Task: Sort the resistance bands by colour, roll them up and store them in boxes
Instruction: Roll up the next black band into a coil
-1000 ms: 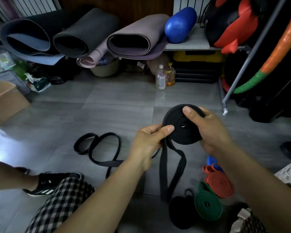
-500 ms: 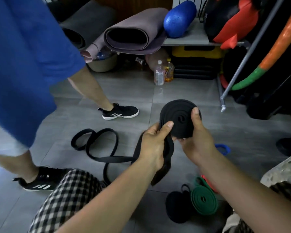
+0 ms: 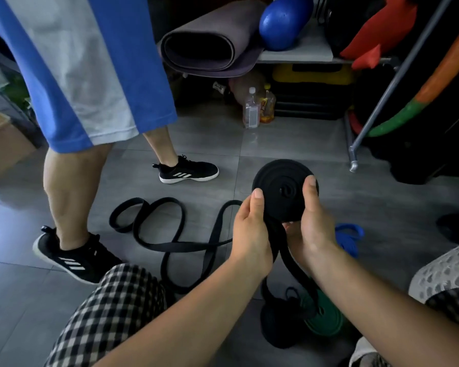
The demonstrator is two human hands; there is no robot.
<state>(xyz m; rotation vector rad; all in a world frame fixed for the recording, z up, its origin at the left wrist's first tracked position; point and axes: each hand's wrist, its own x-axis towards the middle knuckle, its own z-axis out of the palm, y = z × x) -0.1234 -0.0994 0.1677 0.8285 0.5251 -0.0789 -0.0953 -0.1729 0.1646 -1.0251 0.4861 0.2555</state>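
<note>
at the bottom edge, beside the person's checked knee [image 3: 112, 308], a rolled black band [image 3: 278, 324] and a rolled green band [image 3: 326, 321] lie touching on the grey tiled floor [image 3: 276, 144], partly hidden behind the right forearm. just above them both hands hold up the black roll [image 3: 281, 181], a resistance band wound into a flat disc. the left hand [image 3: 251, 234] has its grip closed on the roll's lower left edge, thumb on the face. the right hand [image 3: 312, 229] has its grip closed on the right side, thumb on the face and fingers behind. the unwound part hangs down from the roll between the wrists, and its loose tail [image 3: 154, 226] snakes in loops across the floor to the left. a blue band [image 3: 349, 237] lies just right of the right hand. further off, another person stands in blue and grey shorts [image 3: 90, 62] and black trainers [image 3: 72, 256], near the loops. beyond, two bottles [image 3: 251, 109] stand on the floor below a shelf [image 3: 297, 55] that carries a rolled mat [image 3: 210, 43] and a blue roller [image 3: 284, 21].
</note>
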